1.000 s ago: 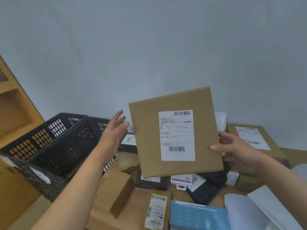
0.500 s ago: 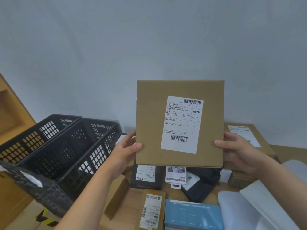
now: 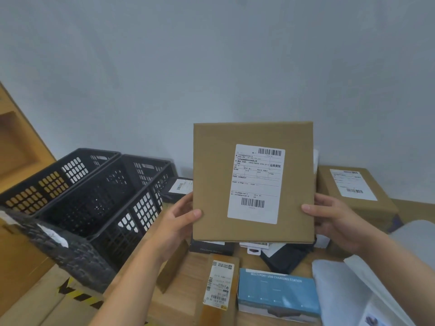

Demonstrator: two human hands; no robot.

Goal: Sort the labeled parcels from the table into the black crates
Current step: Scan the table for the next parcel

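Observation:
A flat brown cardboard parcel with a white barcode label is held upright above the table, its label facing me. My left hand grips its lower left edge, thumb on the front. My right hand grips its lower right edge the same way. Two black perforated crates stand side by side at the left, the nearer one beside my left forearm. More labeled parcels lie on the wooden table under and around the held one.
A larger brown box with a label sits at the right rear. A blue charging-station box, a narrow labeled carton and white mailer bags lie near me. A small dark labeled parcel sits by the crates. A wooden shelf rises at far left.
My left hand came from hovering open near the crates to grip the parcel's left edge. The parcel was straightened upright and now sits squarely between both hands.

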